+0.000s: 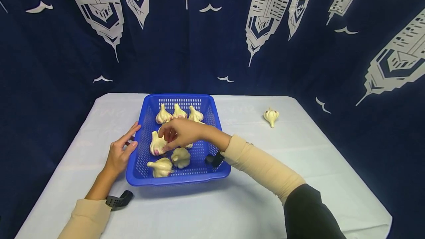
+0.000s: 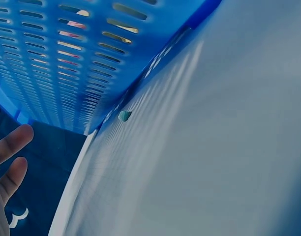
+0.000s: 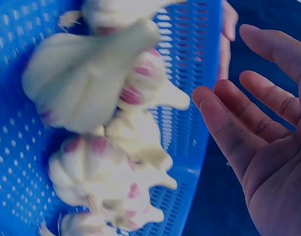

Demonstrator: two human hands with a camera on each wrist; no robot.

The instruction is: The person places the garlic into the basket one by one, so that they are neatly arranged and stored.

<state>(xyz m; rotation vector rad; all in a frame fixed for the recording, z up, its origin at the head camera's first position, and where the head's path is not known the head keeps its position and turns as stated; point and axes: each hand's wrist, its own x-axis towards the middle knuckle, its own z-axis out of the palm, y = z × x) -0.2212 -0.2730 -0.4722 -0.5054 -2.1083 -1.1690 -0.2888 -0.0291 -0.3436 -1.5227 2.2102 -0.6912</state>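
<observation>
A blue perforated plastic basket (image 1: 199, 172) on the table holds several whitish garlic bulbs with purple marks. My right hand (image 1: 180, 132) reaches in over its middle, thumb and fingertips close beside a garlic bulb (image 1: 156, 145) near the left wall. In the right wrist view the right hand (image 3: 273, 123) has loosely spread fingers, apart from the large garlic bulb (image 3: 76, 83). My left hand (image 1: 121, 152) is at the basket's left rim, fingers extended; in the left wrist view its fingers (image 2: 13, 142) are spread. My right hand hides some bulbs in the middle.
One garlic bulb (image 1: 271, 116) lies outside the basket, toward the back right of the white-covered table (image 1: 265, 180). A dark blue curtain (image 1: 186, 54) with white building prints hangs behind the table. A small green fleck (image 2: 124, 115) shows beside the basket in the left wrist view.
</observation>
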